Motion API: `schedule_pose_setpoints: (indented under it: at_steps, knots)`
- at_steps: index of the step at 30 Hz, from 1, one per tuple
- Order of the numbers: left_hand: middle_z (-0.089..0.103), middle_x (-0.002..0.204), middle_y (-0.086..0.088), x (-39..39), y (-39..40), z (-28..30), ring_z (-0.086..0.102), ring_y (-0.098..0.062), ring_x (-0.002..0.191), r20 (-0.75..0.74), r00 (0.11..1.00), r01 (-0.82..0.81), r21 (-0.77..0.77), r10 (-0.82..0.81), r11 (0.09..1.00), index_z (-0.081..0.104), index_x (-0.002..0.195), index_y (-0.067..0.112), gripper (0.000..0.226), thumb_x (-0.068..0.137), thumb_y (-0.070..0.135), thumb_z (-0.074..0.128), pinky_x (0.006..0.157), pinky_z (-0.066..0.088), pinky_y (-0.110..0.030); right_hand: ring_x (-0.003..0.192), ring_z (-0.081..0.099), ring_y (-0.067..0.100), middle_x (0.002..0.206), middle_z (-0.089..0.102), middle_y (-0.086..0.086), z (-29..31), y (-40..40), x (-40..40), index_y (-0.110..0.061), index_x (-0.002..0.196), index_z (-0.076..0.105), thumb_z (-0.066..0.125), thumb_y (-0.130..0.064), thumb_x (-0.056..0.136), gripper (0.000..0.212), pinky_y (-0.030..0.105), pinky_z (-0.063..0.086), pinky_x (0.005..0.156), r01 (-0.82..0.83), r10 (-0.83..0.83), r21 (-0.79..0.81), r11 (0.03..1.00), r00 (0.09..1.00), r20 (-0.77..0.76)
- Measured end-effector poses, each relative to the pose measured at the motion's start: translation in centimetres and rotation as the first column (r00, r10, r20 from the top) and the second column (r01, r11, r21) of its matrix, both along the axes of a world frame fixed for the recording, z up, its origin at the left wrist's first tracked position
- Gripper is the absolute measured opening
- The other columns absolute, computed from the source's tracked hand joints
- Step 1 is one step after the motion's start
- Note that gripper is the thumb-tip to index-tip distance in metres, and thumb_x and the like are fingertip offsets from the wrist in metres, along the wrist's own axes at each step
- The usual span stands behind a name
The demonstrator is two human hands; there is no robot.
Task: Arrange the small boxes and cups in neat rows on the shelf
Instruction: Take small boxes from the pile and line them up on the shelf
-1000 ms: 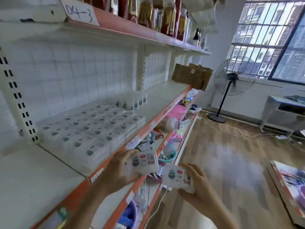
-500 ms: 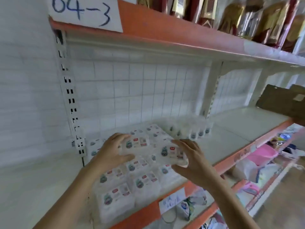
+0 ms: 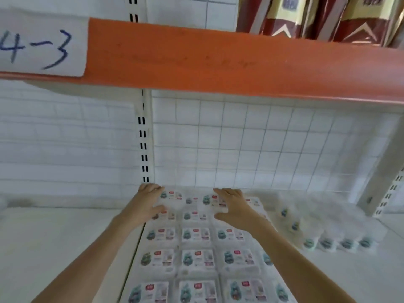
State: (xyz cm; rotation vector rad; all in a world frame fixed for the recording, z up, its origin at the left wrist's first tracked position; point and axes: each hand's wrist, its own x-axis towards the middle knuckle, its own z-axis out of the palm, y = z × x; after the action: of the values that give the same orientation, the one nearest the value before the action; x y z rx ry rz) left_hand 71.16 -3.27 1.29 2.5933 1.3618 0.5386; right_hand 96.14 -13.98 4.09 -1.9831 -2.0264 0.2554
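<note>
Both arms are stretched way in to the back of the shelf [image 3: 54, 248], right up near the wire grid panel [image 3: 262, 145] behind it. The left hand [image 3: 146, 204] is laid over a small box [image 3: 172, 196] in the far-left corner, fingers spread along its left edge and thumb tucked under toward the next row, so it looks like it's gripping that box from the side. The right hand [image 3: 235, 207] is doing the same thing one spot over, fingers draped across another small box [image 3: 211, 200] and thumb sticking out low on the left; I'd call that a loose hold on the box, though the blur makes it hard to swear the grip is tight. The rest of the boxes [image 3: 196, 259] are lying flat in tidy rows and columns running from the back down to the front edge, all with the same teal picture and little red tag facing up. Just beside them on the right there's a row of white cups [image 3: 336, 243] with teal labels, lined up along the front, with more running back, pretty smeared. Overhead is the orange shelf edge [image 3: 218, 60] with a handwritten paper label [image 3: 41, 47] reading "4-3", and some red and gold packages [image 3: 328, 16] up top.
</note>
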Motion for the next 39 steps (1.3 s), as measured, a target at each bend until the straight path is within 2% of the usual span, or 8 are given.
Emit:
schedule_pose_setpoints:
  at_steps: [6, 8, 12, 18, 25, 31, 35, 39]
  knots:
    - [0.004, 0.154, 0.002, -0.4, -0.6, -0.5, 0.027, -0.018, 0.131, -0.094, 0.994, -0.031, 0.158, 0.047, 0.987, 0.043, 0.133, 0.011, 0.045, 0.093, 0.032, 0.049, 0.099, 0.04, -0.029, 0.133, 0.023, 0.027, 0.148, 0.025, 0.004, -1.6, 4.4, -2.1, -0.019, 0.146, 0.018, 0.056, -0.022, 0.089, 0.069, 0.037, 0.027, 0.107, -0.024, 0.019, -0.048, 0.999, 0.994, -0.111]
    - [0.012, 0.152, 0.002, -0.5, -0.9, -0.8, 0.033, -0.018, 0.127, -0.061, 0.997, -0.025, 0.172, 0.036, 0.985, 0.044, 0.132, 0.012, 0.043, 0.093, 0.029, 0.05, 0.094, 0.043, -0.029, 0.127, 0.034, 0.023, 0.145, 0.025, 0.006, -2.7, 4.8, -2.6, -0.017, 0.143, 0.026, 0.055, -0.022, 0.09, 0.062, 0.032, 0.034, 0.104, -0.016, 0.017, 0.006, 1.0, 0.985, -0.171]
    - [0.039, 0.137, 0.001, -0.6, -0.9, -1.7, 0.039, -0.016, 0.122, 0.07, 0.997, -0.027, 0.15, 0.017, 0.988, 0.046, 0.131, 0.013, 0.042, 0.092, 0.027, 0.052, 0.095, 0.041, -0.03, 0.103, 0.041, 0.01, 0.136, 0.025, 0.0, -3.5, 5.2, -3.0, -0.015, 0.134, 0.042, 0.054, -0.027, 0.092, 0.046, 0.005, 0.036, 0.078, 0.029, -0.008, 0.063, 0.998, 0.949, -0.315]
    - [0.049, 0.124, 0.001, 0.3, -0.3, -2.0, 0.045, -0.014, 0.114, 0.159, 0.986, -0.074, 0.159, 0.048, 0.985, 0.05, 0.126, 0.011, 0.035, 0.093, 0.022, 0.052, 0.091, 0.037, -0.021, 0.116, 0.04, 0.016, 0.131, 0.033, 0.003, -3.6, 6.0, -2.9, -0.018, 0.128, 0.05, 0.056, -0.027, 0.091, 0.038, 0.014, 0.03, 0.091, 0.056, -0.022, 0.088, 0.995, 0.939, -0.344]
    - [0.054, 0.12, 0.003, 0.4, -0.3, -2.1, 0.051, -0.014, 0.108, 0.182, 0.976, -0.149, 0.146, 0.122, 0.978, 0.049, 0.114, 0.014, 0.028, 0.089, 0.025, 0.057, 0.078, 0.043, -0.023, 0.114, 0.042, 0.016, 0.132, 0.034, 0.003, -4.0, 6.3, -2.9, -0.018, 0.125, 0.051, 0.057, -0.023, 0.09, 0.037, 0.014, 0.032, 0.083, 0.096, -0.048, 0.102, 0.99, 0.918, -0.394]
    - [0.052, 0.121, 0.003, 0.5, -0.6, -1.4, 0.051, -0.014, 0.107, 0.111, 0.984, -0.154, 0.144, 0.139, 0.978, 0.048, 0.115, 0.014, 0.028, 0.09, 0.025, 0.055, 0.077, 0.043, -0.023, 0.129, 0.03, 0.023, 0.139, 0.036, 0.002, -3.9, 5.8, -3.3, -0.022, 0.128, 0.048, 0.054, -0.029, 0.091, 0.039, 0.034, 0.03, 0.105, 0.13, -0.093, 0.099, 0.986, 0.943, -0.32]
    - [0.047, 0.127, 0.002, 0.4, -0.8, -0.7, 0.042, -0.015, 0.115, 0.054, 0.992, -0.121, 0.142, 0.114, 0.983, 0.045, 0.12, 0.015, 0.03, 0.09, 0.014, 0.05, 0.081, 0.043, -0.024, 0.134, 0.02, 0.024, 0.145, 0.03, 0.004, -3.2, 4.4, -4.0, -0.015, 0.139, 0.035, 0.045, -0.035, 0.095, 0.05, 0.037, 0.024, 0.109, 0.119, -0.094, 0.154, 0.981, 0.983, -0.157]
    - [0.044, 0.128, 0.0, -0.2, -2.2, -0.2, 0.042, -0.018, 0.113, 0.089, 0.993, -0.088, 0.202, 0.071, 0.975, 0.047, 0.122, 0.013, 0.034, 0.089, 0.014, 0.052, 0.083, 0.045, -0.027, 0.131, 0.028, 0.023, 0.141, 0.037, 0.004, -2.4, 1.6, -4.4, -0.015, 0.137, 0.037, 0.042, -0.037, 0.096, 0.047, 0.036, 0.029, 0.108, 0.074, -0.059, 0.229, 0.971, 0.996, -0.069]
